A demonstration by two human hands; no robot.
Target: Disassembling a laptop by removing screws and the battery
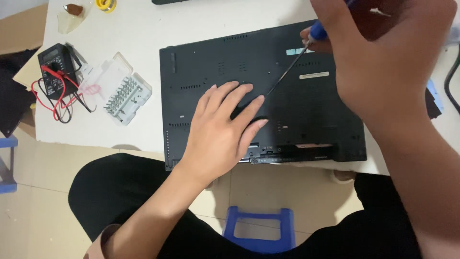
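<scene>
The black laptop (268, 91) lies upside down on the white table (143, 29), its near edge hanging just over the table's front edge above my lap. To its left the tabletop has open room up to the clear bit case (123, 93), and past that sits the black multimeter (55, 60) with its red and black leads (52, 96) near the table's left edge. A yellow solder spool (106, 4) sits at the far edge. Below, between my knees, stands a blue stool (258, 230) on the pale floor.

My left hand (223, 132) lies flat on the laptop's base, palm down, fingers spread slightly and stretched out, gripping nothing (just pressing the shell). The wrist comes up from the lower left.

My right hand (378, 52) hangs over the laptop's far right part, fingers curled tightly around the blue handle of a screwdriver (292, 64). Its thin shaft slants down to the left, and the tip touches the base just beside my left fingertips. The forearm runs off the lower right corner.
</scene>
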